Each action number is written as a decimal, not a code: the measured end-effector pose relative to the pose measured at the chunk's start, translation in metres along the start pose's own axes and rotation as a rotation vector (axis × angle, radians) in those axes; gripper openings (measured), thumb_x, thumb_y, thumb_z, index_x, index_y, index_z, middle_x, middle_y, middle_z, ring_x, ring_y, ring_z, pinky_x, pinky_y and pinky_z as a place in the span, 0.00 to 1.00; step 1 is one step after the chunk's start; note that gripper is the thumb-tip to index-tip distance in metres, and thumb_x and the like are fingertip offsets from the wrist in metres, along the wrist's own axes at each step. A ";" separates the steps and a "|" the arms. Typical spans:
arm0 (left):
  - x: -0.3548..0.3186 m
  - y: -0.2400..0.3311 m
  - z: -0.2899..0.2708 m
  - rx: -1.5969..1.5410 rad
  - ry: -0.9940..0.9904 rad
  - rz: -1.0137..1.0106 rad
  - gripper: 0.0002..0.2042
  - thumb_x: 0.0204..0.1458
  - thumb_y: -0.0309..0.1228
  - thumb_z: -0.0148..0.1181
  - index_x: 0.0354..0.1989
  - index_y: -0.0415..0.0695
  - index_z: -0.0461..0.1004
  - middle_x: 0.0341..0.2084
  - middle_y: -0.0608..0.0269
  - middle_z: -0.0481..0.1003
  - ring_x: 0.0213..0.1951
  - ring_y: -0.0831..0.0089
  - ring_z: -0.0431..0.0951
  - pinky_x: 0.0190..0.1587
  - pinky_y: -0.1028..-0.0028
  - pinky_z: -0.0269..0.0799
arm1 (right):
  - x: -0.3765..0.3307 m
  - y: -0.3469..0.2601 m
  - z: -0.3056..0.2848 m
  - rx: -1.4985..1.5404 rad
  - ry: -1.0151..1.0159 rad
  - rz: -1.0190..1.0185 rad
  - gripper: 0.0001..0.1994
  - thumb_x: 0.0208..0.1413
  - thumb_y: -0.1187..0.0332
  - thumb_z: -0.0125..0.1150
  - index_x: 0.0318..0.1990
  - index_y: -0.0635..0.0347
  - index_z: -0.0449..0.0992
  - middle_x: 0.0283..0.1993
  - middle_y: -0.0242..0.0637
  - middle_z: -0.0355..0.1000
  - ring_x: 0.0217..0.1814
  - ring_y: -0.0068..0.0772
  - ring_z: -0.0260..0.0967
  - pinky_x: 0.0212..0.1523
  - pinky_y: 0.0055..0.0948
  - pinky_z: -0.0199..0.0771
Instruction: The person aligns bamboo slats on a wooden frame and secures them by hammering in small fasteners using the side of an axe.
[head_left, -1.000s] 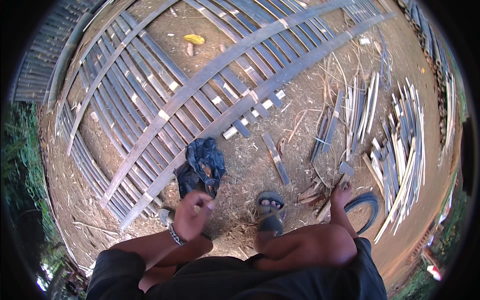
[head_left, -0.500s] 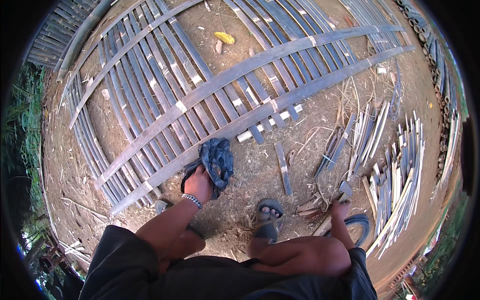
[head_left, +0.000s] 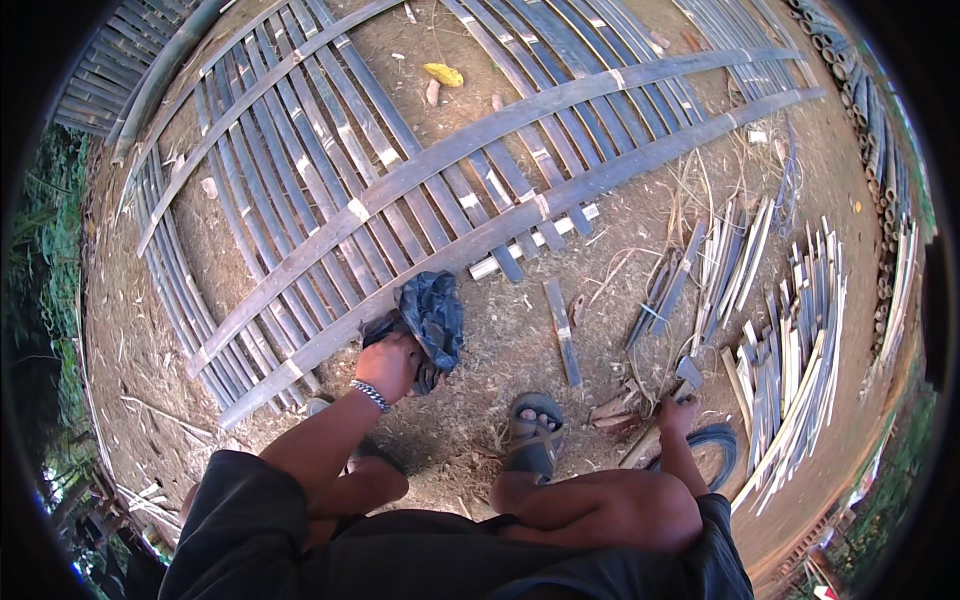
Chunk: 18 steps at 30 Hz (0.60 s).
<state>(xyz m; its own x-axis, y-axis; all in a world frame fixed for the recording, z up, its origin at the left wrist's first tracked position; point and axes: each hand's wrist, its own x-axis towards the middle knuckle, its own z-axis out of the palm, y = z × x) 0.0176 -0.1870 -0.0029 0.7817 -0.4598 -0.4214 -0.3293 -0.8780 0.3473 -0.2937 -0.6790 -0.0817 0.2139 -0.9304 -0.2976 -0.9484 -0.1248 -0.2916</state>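
Note:
A crumpled black plastic bag (head_left: 432,315) hangs at the near edge of the bamboo slat frame (head_left: 490,238). My left hand (head_left: 392,366), with a chain bracelet at the wrist, is closed on the bag's near side; its fingertips are partly hidden in the folds. Off to the right, my right hand (head_left: 677,414) is closed around a tool with a flat grey metal head (head_left: 689,373). What looks like its wooden handle runs down towards my knee. A coil of dark wire (head_left: 722,458) lies beside that hand.
Bundles of split bamboo strips (head_left: 795,370) lie on the right, with shorter strips (head_left: 735,255) behind them. One loose slat (head_left: 562,333) rests on the dirt ahead of my sandalled foot (head_left: 537,425). Bamboo poles (head_left: 862,110) are stacked at the far right.
My left hand has shifted slightly left and turned, its fingers now pointing right into the bag's folds. My right hand stays on the tool, fingers slightly shifted.

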 end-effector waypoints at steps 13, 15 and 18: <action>-0.021 -0.005 -0.057 -0.073 -0.244 0.192 0.08 0.58 0.27 0.56 0.39 0.45 0.82 0.37 0.51 0.81 0.40 0.50 0.81 0.45 0.57 0.78 | -0.001 0.003 0.004 0.182 -0.072 0.084 0.33 0.47 0.67 0.65 0.61 0.73 0.63 0.53 0.60 0.71 0.55 0.56 0.71 0.60 0.42 0.68; -0.033 -0.019 -0.068 -0.139 -0.322 0.172 0.08 0.58 0.27 0.56 0.40 0.43 0.82 0.35 0.52 0.81 0.42 0.50 0.81 0.47 0.59 0.78 | -0.008 -0.010 0.003 0.243 -0.088 0.112 0.32 0.48 0.68 0.64 0.60 0.72 0.63 0.52 0.59 0.71 0.53 0.53 0.72 0.58 0.42 0.69; -0.033 -0.027 -0.095 -0.315 -0.411 0.183 0.05 0.61 0.25 0.59 0.42 0.40 0.80 0.30 0.56 0.80 0.34 0.67 0.83 0.40 0.67 0.79 | -0.006 -0.001 0.001 0.229 -0.038 0.111 0.30 0.49 0.67 0.62 0.59 0.71 0.63 0.50 0.55 0.72 0.49 0.49 0.73 0.54 0.40 0.71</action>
<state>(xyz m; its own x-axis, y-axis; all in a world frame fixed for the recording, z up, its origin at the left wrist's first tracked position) 0.0508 -0.1358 0.0817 0.4345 -0.6704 -0.6015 -0.2163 -0.7260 0.6529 -0.2935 -0.6732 -0.0803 0.1240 -0.9200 -0.3718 -0.8897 0.0628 -0.4522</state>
